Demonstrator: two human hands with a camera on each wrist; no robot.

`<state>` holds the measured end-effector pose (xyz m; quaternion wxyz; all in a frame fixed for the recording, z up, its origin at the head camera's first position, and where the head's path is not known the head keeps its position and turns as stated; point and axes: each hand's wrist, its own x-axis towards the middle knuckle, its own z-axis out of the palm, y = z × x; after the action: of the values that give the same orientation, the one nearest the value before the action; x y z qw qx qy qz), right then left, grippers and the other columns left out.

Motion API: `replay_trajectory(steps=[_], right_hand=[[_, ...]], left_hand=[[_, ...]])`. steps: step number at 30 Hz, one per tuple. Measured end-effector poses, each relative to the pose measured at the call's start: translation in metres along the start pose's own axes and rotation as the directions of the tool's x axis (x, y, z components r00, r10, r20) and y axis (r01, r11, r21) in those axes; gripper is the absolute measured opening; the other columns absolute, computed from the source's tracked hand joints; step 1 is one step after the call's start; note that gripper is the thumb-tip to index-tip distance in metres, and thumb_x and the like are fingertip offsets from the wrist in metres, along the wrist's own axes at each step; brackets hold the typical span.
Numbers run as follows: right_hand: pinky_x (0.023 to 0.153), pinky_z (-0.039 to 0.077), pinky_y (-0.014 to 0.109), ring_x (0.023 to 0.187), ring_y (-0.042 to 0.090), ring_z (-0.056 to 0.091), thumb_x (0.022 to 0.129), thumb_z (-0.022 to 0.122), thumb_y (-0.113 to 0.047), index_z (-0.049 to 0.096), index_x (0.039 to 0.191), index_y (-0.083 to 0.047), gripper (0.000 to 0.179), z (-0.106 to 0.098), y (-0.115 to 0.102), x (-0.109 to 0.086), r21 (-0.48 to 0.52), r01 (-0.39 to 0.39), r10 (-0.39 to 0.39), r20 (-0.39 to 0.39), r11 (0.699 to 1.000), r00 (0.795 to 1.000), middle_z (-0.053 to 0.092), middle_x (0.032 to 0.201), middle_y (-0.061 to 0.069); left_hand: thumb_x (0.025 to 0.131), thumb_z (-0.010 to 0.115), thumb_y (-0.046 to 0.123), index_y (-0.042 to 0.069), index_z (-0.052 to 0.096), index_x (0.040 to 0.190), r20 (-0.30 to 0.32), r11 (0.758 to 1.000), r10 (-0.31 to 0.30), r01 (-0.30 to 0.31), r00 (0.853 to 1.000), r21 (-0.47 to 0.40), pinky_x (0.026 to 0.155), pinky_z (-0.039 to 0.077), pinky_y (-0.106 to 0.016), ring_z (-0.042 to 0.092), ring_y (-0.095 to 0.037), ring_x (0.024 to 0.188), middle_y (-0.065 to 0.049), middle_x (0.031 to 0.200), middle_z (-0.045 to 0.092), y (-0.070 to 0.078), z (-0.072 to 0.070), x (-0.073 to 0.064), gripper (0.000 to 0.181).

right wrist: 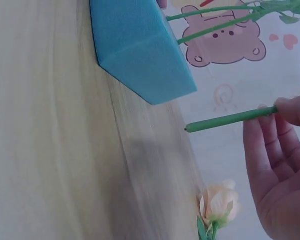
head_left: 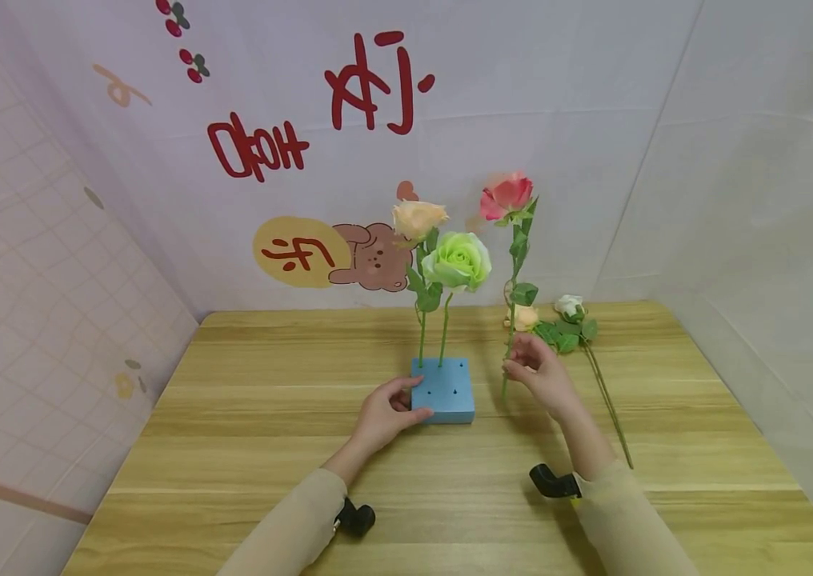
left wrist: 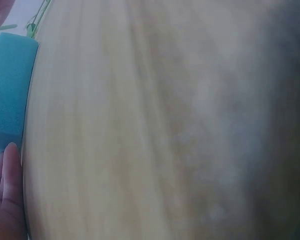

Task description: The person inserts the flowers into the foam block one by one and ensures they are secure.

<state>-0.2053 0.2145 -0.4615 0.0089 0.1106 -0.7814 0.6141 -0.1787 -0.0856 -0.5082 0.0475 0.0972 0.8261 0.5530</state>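
A blue foam block (head_left: 442, 406) with several small holes in its top sits on the table. My left hand (head_left: 385, 412) holds it at its left side, thumb at the front edge; the left wrist view shows fingertips against the block (left wrist: 10, 82). A peach rose (head_left: 418, 219) and a light green rose (head_left: 459, 262) stand in the block's back holes. To the right of the block, my right hand (head_left: 539, 372) pinches the stem of a pink rose (head_left: 507, 197), held upright. In the right wrist view the stem's lower end (right wrist: 215, 122) hangs free, apart from the block.
Behind my right hand lie a second peach rose (head_left: 523, 318) and a white rose (head_left: 569, 307), whose long stem (head_left: 606, 396) stretches toward the table's right front. A printed cloth wall (head_left: 558, 120) rises behind the wooden table (head_left: 270, 400). Black wrist mounts (head_left: 554, 482) stick out from both sleeves.
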Motion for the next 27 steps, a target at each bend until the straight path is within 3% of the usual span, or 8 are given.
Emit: replay_trajectory(steps=[6, 9, 15, 20, 27], right_hand=[[0.073, 0.054, 0.025, 0.088, 0.019, 0.056, 0.095, 0.062, 0.006, 0.046, 0.126, 0.009, 0.035, 0.002, -0.003, 0.007, -0.045, 0.081, -0.082, -0.007, 0.996, 0.997, 0.052, 0.102, 0.019], [0.071, 0.055, 0.026, 0.087, 0.019, 0.057, 0.093, 0.061, 0.01, 0.047, 0.122, 0.012, 0.032, 0.004, -0.016, 0.007, -0.048, 0.118, -0.118, -0.006, 0.992, 0.993, 0.053, 0.099, 0.02], [0.074, 0.057, 0.031, 0.087, 0.021, 0.058, 0.092, 0.061, 0.012, 0.048, 0.12, 0.011, 0.031, 0.008, -0.041, 0.006, -0.037, 0.101, -0.101, -0.019, 0.994, 0.995, 0.053, 0.097, 0.021], [0.073, 0.055, 0.026, 0.089, 0.025, 0.058, 0.092, 0.062, 0.011, 0.047, 0.117, 0.014, 0.03, 0.013, -0.048, 0.01, -0.057, 0.107, -0.108, -0.014, 0.993, 0.994, 0.053, 0.098, 0.023], [0.075, 0.05, 0.027, 0.094, 0.033, 0.061, 0.091, 0.065, 0.01, 0.051, 0.116, 0.009, 0.028, 0.025, -0.052, 0.014, -0.162, 0.119, -0.128, -0.045, 0.98, 0.991, 0.056, 0.1, 0.025]], left_hand=[[0.079, 0.087, 0.027, 0.02, 0.066, 0.132, -0.002, 1.0, -0.014, 0.014, 1.0, -0.004, 0.072, 0.051, -0.03, 0.058, -0.016, 0.081, -0.001, 0.093, 0.062, 0.0, 0.0, 0.0, 0.057], [0.078, 0.087, 0.027, 0.02, 0.066, 0.132, -0.003, 1.0, -0.013, 0.013, 1.0, 0.003, 0.072, 0.05, -0.029, 0.057, -0.015, 0.081, -0.001, 0.093, 0.062, 0.0, 0.0, 0.001, 0.058], [0.079, 0.087, 0.027, 0.017, 0.067, 0.131, -0.007, 1.0, 0.008, -0.009, 1.0, -0.005, 0.072, 0.049, -0.03, 0.057, -0.018, 0.081, -0.004, 0.094, 0.063, 0.0, 0.0, 0.001, 0.057], [0.079, 0.087, 0.025, 0.016, 0.067, 0.131, -0.007, 1.0, 0.009, -0.009, 1.0, -0.016, 0.072, 0.049, -0.03, 0.056, -0.018, 0.081, -0.006, 0.094, 0.062, 0.0, 0.0, 0.0, 0.057], [0.079, 0.086, 0.024, 0.015, 0.067, 0.131, -0.004, 1.0, 0.013, -0.013, 1.0, -0.018, 0.071, 0.05, -0.03, 0.057, -0.017, 0.08, -0.005, 0.093, 0.063, 0.001, 0.0, 0.0, 0.056]])
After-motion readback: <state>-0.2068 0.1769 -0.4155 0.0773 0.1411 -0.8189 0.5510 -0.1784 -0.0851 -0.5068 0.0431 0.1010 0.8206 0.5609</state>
